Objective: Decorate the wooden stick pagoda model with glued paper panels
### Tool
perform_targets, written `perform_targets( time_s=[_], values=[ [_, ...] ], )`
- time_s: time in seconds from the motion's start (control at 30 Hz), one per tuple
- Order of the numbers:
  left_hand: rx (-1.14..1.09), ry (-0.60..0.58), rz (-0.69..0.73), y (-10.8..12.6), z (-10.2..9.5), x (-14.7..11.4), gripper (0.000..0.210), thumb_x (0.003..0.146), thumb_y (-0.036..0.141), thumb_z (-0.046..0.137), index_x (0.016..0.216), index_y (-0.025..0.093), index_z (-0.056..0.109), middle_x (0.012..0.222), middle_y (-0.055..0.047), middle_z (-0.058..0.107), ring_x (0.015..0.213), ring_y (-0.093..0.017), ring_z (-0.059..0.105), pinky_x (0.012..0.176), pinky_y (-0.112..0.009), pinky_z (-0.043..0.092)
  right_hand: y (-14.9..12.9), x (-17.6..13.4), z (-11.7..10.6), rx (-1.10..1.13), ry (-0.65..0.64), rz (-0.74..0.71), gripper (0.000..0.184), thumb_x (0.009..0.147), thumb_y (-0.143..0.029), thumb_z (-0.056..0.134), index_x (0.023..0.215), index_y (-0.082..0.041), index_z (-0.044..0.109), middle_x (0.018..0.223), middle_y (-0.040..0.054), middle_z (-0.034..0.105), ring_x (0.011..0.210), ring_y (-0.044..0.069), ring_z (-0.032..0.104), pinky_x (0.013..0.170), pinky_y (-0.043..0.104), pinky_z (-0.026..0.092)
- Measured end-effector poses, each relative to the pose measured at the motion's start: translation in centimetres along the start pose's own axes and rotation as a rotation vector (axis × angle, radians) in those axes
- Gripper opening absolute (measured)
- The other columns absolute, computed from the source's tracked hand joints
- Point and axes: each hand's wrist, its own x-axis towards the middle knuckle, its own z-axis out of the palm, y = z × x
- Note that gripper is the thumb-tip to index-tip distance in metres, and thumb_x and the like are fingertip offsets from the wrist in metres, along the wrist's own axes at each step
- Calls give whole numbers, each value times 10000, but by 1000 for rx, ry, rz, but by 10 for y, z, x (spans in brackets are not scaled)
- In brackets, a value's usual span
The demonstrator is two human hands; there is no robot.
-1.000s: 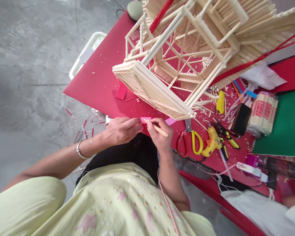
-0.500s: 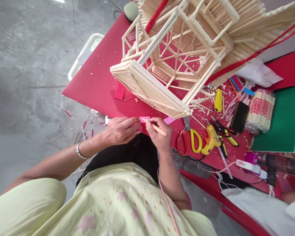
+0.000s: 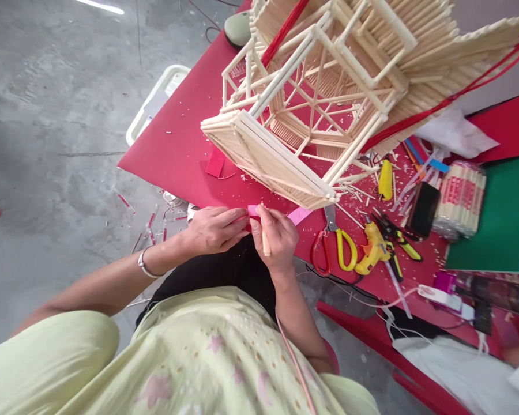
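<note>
Left of center: left hand (image 3: 216, 230), fingers pressed together at the left end of a pink slip (image 3: 253, 211); fingertips partly hidden, can't tell if they pinch it. Slip sits mid-frame, right end covered by right hand (image 3: 280, 237), thumb and fingers pinching a light wooden rod (image 3: 266, 245). Stick model (image 3: 270, 164) above, cut off by top edge, hides scissors' (image 3: 346, 251) blade tips. Far right: wrapped stick bundle (image 3: 461, 199), red print unreadable.

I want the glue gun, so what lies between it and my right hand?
In the head view, the red-and-yellow-handled scissors lie on the red table between your right hand and the yellow glue gun.
</note>
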Motion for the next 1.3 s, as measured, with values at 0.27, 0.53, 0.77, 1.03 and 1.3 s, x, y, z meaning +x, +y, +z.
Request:
perform_targets(
  time_s=[0.27, 0.53, 0.77, 1.03, 1.3],
  values=[
    [-10, -2, -6, 1, 0, -1, 248, 968, 376, 663, 1162, 222, 678, 1115, -82, 775, 766, -164, 713, 640, -306, 512, 0, -3, 3, -74, -7, -35, 435, 1015, -309, 649, 1436, -201, 631, 1210, 103, 806, 1113, 257, 766, 993, 410, 620],
    [8, -18, -19, 2, 0, -1, 256, 977, 390, 647, 1157, 213, 688, 1126, -98, 770, 763, -171, 709, 641, -311, 511, -2, -2, 1, -65, -3, -20, 406, 1021, -307, 630, 1416, -211, 647, 1202, 104, 807, 1098, 258, 769, 985, 414, 623],
    [16, -22, 10, 1, -2, 2, 299, 996, 408, 627, 1209, 204, 678, 1143, -97, 782, 693, -158, 678, 608, -318, 494, -2, -1, 1, -52, 4, -17, 407, 1011, -280, 640, 1412, -215, 649, 1188, 101, 810, 1096, 256, 766, 985, 414, 617],
    [-38, -23, 60, -3, -7, 9, 305, 1006, 361, 606, 1255, 195, 666, 1123, -93, 767, 705, -158, 670, 606, -308, 484, -1, -3, 1, 4, -14, 38, 384, 1014, -300, 636, 1389, -228, 669, 1184, 107, 808, 1121, 259, 760, 1016, 428, 612],
    [10, -11, 56, -3, -4, 5, 281, 996, 358, 630, 1228, 206, 675, 1163, -87, 775, 708, -150, 708, 602, -303, 517, -1, 5, -10, 295, 131, 341, 277, 1058, -328, 544, 1200, -224, 758, 1046, 90, 809, 852, 204, 769, 819, 368, 652]
  ],
)
